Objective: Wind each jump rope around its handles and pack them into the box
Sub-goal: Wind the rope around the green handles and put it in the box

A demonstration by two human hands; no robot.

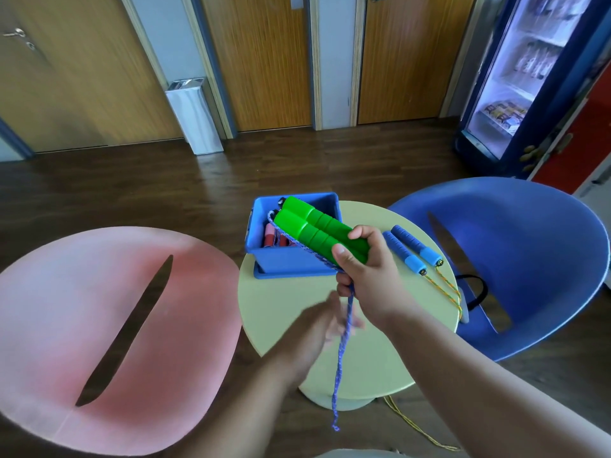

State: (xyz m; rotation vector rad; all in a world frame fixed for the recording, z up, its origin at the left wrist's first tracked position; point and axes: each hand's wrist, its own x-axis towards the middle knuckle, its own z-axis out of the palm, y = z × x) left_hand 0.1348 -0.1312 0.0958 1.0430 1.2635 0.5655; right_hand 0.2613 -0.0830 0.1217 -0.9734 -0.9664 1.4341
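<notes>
Right hand (367,276) grips the butt ends of the two green handles (314,234), held side by side with the thumb on top and fingers curled under. They're up in the air over the near wall of the blue box (291,261). One strand of the blue cord (341,352) runs along the underside of the handles. The rest hangs slack past the edge of the surface (281,309), loose end lowest. Left hand (325,325) is motion-blurred right at the hanging cord, so I can't tell if it pinches the cord or is just beside it.

Handling, my read: the handles look light, rigid and ribbed, so they should grip well. Two together may roll against each other, so clamp across both near one end and leave the shafts free for wraps. The cord is a soft, limp braid (loose turns would probably slide off the smooth caps). Feed it close to the handles under light tension.

Room: the box is open-topped, on the far-left part of the surface, with a red-handled rope (269,236) inside and its right side looking free. A blue-handled rope (405,252) lies just right of the box. Its orange cord (459,300) drops over the edge to the floor, a snag risk for the dangling blue cord. Pink chair (99,325) on the left and blue chair (529,259) on the right both crowd the small round surface, so open room is mostly on the near side.
</notes>
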